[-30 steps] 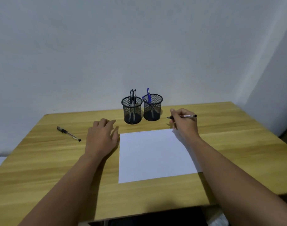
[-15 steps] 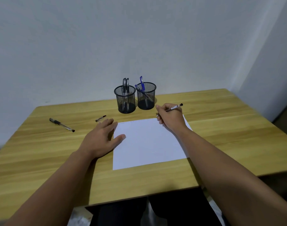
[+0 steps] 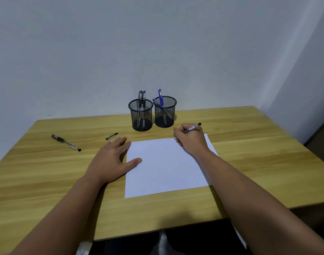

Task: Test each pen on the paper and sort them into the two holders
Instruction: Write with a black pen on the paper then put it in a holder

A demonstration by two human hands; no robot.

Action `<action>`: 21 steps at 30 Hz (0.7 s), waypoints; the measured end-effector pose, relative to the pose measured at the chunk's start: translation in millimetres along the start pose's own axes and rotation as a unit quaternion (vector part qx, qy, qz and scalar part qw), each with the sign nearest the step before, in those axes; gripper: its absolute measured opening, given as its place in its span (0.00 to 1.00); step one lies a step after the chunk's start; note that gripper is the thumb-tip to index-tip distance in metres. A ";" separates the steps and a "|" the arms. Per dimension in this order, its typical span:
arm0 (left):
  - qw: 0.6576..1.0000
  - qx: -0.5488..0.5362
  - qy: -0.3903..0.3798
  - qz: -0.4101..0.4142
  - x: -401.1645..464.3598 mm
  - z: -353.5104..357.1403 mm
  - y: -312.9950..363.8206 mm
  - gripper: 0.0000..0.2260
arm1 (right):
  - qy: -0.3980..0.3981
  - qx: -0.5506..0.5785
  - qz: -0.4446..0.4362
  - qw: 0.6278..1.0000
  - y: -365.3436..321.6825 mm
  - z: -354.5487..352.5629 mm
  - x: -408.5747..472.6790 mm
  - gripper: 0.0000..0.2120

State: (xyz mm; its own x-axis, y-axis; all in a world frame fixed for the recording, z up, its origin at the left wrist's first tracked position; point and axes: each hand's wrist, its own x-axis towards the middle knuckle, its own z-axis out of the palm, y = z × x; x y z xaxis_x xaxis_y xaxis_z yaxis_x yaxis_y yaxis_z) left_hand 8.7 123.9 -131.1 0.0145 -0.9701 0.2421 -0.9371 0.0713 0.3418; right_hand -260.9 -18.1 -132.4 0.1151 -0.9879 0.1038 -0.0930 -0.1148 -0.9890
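— Wood-grain desk (image 3: 47,177) fills my feed nearest the camera, with both bare forearms reaching in over its front edge. What do you want first?

— The hands, nearest one first.

— My left hand (image 3: 111,159) lies flat, palm down, fingers spread apart and holding nothing. Its thumb rests on the left edge of the white sheet of paper (image 3: 166,166); the other fingers lie on the desk just beside that edge. A bit further out, my right hand (image 3: 190,140) sits on the far right corner of the sheet, fingers pinched together around a black-capped pen (image 3: 192,128). The barrel slants up and to the right out of the grip. The tip is hidden by the fingers, so I cannot tell if it touches the paper.

— Any marks on the sheet?

— Faint scribbles run along its far edge, too pale to read.

— And the loose items?

— A black pen (image 3: 66,142) lies on the desk well to the left of the sheet, and a short pen cap (image 3: 111,136) lies just beyond my left fingertips.

— The holders?

— Furthest back, near the wall, two black mesh holders stand upright, almost touching. The left holder (image 3: 140,115) has two black pens (image 3: 141,100); the right holder (image 3: 165,112) has blue pens (image 3: 160,99).
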 end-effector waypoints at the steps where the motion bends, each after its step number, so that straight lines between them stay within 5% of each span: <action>1: 1.000 0.001 -0.001 -0.002 0.1 0.2 0.2 0.42 | 0.001 -0.005 -0.003 1.000 -0.9 0.5 -0.8 0.19; 21: 1.000 -0.005 -0.002 -0.009 0.0 0.8 0.3 0.42 | 0.040 -0.042 0.012 0.998 -8.5 -1.3 -6.5 0.19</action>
State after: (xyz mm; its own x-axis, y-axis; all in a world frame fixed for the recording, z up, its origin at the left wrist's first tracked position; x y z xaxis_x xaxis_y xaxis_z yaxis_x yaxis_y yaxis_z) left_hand 8.1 123.7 -131.7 0.0290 -0.9722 0.2324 -0.9332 0.0570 0.3548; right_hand -262.1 -10.8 -124.5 0.0327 -0.9952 0.0924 -0.1776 -0.0967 -0.9793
